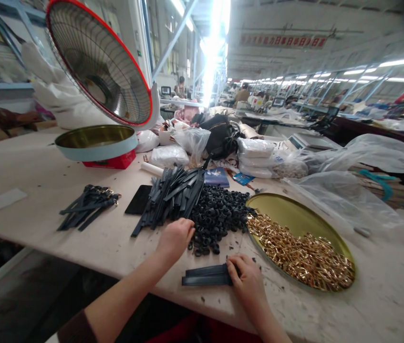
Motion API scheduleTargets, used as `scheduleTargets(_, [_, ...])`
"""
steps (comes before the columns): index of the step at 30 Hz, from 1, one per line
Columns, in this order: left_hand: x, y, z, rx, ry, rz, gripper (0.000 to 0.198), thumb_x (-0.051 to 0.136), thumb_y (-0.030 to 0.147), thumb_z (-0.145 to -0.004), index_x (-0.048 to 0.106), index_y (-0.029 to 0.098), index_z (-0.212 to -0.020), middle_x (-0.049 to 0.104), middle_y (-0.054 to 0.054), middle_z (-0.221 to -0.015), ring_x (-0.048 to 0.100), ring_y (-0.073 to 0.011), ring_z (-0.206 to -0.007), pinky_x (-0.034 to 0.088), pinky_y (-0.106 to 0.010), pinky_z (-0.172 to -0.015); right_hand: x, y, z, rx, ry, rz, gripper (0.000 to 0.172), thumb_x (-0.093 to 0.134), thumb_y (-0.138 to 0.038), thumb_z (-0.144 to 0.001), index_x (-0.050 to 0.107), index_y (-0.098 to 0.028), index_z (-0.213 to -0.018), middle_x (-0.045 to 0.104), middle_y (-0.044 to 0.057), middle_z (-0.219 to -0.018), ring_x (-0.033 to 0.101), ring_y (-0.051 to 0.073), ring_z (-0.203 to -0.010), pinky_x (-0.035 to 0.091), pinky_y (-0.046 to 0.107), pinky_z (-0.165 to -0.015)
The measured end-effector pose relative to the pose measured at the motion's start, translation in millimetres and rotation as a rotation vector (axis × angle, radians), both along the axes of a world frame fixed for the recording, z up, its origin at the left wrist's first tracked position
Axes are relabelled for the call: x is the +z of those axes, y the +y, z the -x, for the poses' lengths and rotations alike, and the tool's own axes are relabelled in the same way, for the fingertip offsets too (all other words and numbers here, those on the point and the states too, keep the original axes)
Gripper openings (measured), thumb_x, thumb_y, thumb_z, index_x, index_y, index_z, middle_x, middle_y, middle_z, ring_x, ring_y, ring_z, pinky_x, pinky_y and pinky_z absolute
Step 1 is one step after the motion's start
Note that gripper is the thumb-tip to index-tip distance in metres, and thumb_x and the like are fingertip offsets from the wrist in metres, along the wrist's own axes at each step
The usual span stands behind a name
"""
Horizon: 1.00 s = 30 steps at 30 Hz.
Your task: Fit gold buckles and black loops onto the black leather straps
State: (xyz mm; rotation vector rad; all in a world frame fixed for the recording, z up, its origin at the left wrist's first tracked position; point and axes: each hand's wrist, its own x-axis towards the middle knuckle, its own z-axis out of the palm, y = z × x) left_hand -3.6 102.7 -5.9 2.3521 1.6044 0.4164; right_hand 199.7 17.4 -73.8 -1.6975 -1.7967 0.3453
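My right hand (246, 276) is closed on one end of a flat black strap (205, 275) that lies on the table near the front edge. My left hand (175, 237) rests with curled fingers at the edge of a heap of small black loops (219, 212); what its fingertips hold is hidden. Behind it lies a pile of black straps (171, 195). A round gold tray (287, 212) holds several gold metal buckles (305, 257) to the right of my right hand.
A bundle of finished black straps (87, 205) lies at the left. A red-rimmed fan (98, 62), a round tin (96, 142), plastic bags (345, 195) and white packets (255, 147) stand further back. People work at distant tables.
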Motion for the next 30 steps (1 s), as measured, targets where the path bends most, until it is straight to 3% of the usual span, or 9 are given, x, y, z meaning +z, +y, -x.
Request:
scheduleTargets(4, [-4.0, 44, 7, 0.136, 0.070, -0.083, 0.025, 0.034, 0.010, -0.084, 0.053, 0.015, -0.098, 0.054, -0.011, -0.100, 0.055, -0.0201, -0.088, 0.040, -0.031, -0.076, -11.8, -2, 1, -0.055, 0.058, -0.043, 0.020, 0.046, -0.032, -0.083, 0.062, -0.021, -0.087, 0.063, 0.007, -0.088, 0.056, 0.023, -0.085, 0.042, 0.040, -0.077])
scheduleTargets(8, [-2.5, 57, 6, 0.200, 0.090, -0.125, 0.020, 0.035, 0.011, -0.084, 0.054, 0.014, -0.088, 0.055, -0.010, -0.093, 0.057, -0.0195, -0.083, 0.042, -0.029, -0.073, -12.5, -3, -1, -0.073, 0.127, -0.023, 0.020, 0.048, -0.032, -0.082, 0.061, -0.021, -0.092, 0.062, 0.008, -0.094, 0.054, 0.025, -0.091, 0.041, 0.043, -0.081])
scheduleTargets(11, [15.1, 37, 14, 0.242, -0.014, -0.195, 0.017, 0.039, 0.019, -0.083, 0.052, 0.016, -0.093, 0.056, -0.008, -0.095, 0.057, -0.0180, -0.085, 0.043, -0.027, -0.076, -12.7, -5, -3, -0.092, 0.197, -0.057, 0.022, 0.047, -0.031, -0.082, 0.058, -0.020, -0.098, 0.059, 0.010, -0.099, 0.052, 0.025, -0.096, 0.041, 0.045, -0.084])
scheduleTargets(13, [33.4, 10, 23, 0.263, -0.294, -0.227, 0.014, 0.045, 0.022, -0.080, 0.051, 0.018, -0.091, 0.059, -0.004, -0.087, 0.059, -0.0158, -0.080, 0.044, -0.024, -0.075, -9.6, -7, -4, -0.124, 0.243, -0.149, 0.025, 0.047, -0.031, -0.082, 0.055, -0.019, -0.101, 0.055, 0.011, -0.104, 0.049, 0.026, -0.102, 0.037, 0.047, -0.088])
scheduleTargets(18, [67.4, -63, 40, 0.387, -1.037, 0.065, 0.014, 0.054, 0.027, -0.072, 0.048, 0.020, -0.082, 0.061, 0.003, -0.070, 0.061, -0.0116, -0.064, 0.048, -0.021, -0.064, 20.6, -17, 4, -0.147, 0.532, -0.116, 0.044, 0.051, -0.039, -0.078, 0.044, -0.020, -0.117, 0.050, 0.012, -0.114, 0.053, 0.022, -0.089, 0.042, 0.044, -0.081])
scheduleTargets(21, [63.7, -91, 41, 0.429, -1.304, 0.435, 0.017, 0.058, 0.027, -0.069, 0.046, 0.019, -0.077, 0.057, 0.006, -0.063, 0.060, -0.0086, -0.056, 0.048, -0.019, -0.059, 44.5, -27, 12, -0.055, 0.905, 0.036, 0.047, 0.050, -0.046, -0.078, 0.042, -0.022, -0.118, 0.055, 0.010, -0.107, 0.055, 0.016, -0.072, 0.047, 0.033, -0.066])
scheduleTargets(24, [49.4, -108, 41, 0.424, -1.361, 0.715, 0.020, 0.061, 0.024, -0.069, 0.045, 0.018, -0.080, 0.058, 0.005, -0.065, 0.061, -0.0082, -0.058, 0.048, -0.018, -0.058, 61.8, -41, 19, 0.003, 1.126, 0.161, 0.027, 0.055, -0.044, -0.076, 0.059, -0.019, -0.087, 0.059, 0.001, -0.070, 0.052, 0.012, -0.058, 0.043, 0.024, -0.053])
scheduleTargets(26, [40.2, -114, 41, 0.444, -1.365, 0.774, 0.022, 0.061, 0.021, -0.070, 0.045, 0.018, -0.084, 0.059, 0.004, -0.068, 0.062, -0.0081, -0.059, 0.049, -0.018, -0.060, 68.4, -50, 22, 0.026, 1.239, 0.251, 0.029, 0.055, -0.046, -0.076, 0.061, -0.018, -0.078, 0.057, 0.000, -0.062, 0.051, 0.012, -0.055, 0.041, 0.023, -0.050])
scheduleTargets(30, [25.4, -117, 46, 0.555, -1.367, 0.759, 0.028, 0.058, 0.015, -0.071, 0.045, 0.018, -0.095, 0.060, 0.001, -0.073, 0.063, -0.0092, -0.064, 0.051, -0.020, -0.064, 70.3, -63, 22, 0.043, 1.494, 0.453, 0.048, 0.044, -0.060, -0.076, 0.063, -0.016, -0.082, 0.065, 0.007, -0.076, 0.056, 0.015, -0.059, 0.046, 0.029, -0.055])
